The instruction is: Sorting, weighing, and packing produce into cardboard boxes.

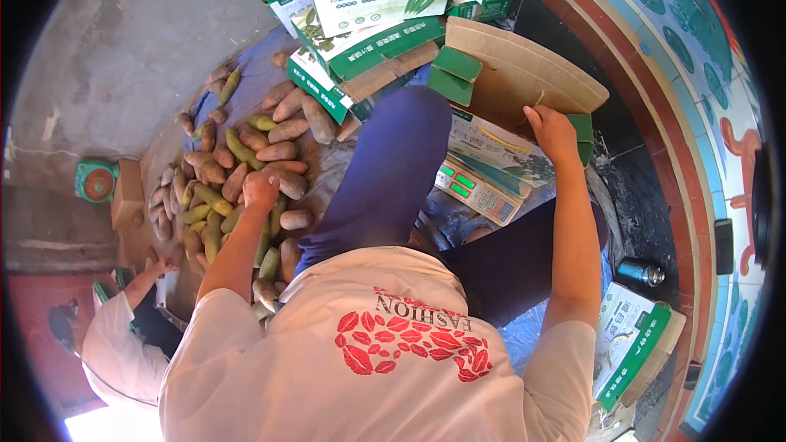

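My left hand is closed low over a heap of long root vegetables, which look like radishes, some green and some brownish. Whatever its fingers grip is hidden under the hand. At the right, my right hand curls over the near edge of an open cardboard carton, close to a thin yellow cord. The carton's tall brown flap stands up behind that hand, and its inside is mostly hidden. A digital scale with green lit displays sits in front of the carton, between my legs.
Green and white cartons are stacked at the back. Another carton lies at the right, near a dark metal flask. A co-worker is at the lower left. A round green appliance stands by a brown box.
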`<state>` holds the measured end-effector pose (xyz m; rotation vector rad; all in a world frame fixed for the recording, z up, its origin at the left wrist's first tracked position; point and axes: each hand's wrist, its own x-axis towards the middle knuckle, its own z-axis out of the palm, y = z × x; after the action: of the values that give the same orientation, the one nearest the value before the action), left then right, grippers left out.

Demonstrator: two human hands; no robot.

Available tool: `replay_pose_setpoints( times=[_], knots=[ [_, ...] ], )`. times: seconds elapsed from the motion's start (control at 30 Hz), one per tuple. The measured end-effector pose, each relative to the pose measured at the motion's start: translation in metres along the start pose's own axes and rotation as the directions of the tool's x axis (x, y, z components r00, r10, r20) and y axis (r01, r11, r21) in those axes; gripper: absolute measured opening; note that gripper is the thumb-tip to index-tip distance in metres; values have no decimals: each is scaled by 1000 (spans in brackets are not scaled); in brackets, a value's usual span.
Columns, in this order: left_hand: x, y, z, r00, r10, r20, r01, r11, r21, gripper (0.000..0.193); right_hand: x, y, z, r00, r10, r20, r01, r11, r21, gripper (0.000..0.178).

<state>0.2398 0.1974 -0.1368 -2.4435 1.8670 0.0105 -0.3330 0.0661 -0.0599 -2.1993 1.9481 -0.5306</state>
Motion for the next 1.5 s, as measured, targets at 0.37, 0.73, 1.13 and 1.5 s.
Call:
replay_pose_setpoints(
  times=[0.37, 0.73, 1.13, 1.5],
  knots=[
    [-98, -73, 83, 747, -401, 530, 466, 885, 13, 32, 0, 9, 6, 991, -18, -135, 25, 998, 53, 30],
    [-150, -78, 104, 520, -463, 718, 512, 842, 173, 65, -29, 71, -47, 942, 249, -224, -203, 956, 212, 30],
    [-155, -26, 146, 854, -170, 491, 245, 965, -93, 51, -67, 133, -45, 863, 379, -335, -340, 925, 169, 31],
    [-106, 19, 174, 678, 217, 702, 72, 931, -357, 57, -72, 124, -54, 895, 359, -264, -378, 925, -22, 34]
  ],
)
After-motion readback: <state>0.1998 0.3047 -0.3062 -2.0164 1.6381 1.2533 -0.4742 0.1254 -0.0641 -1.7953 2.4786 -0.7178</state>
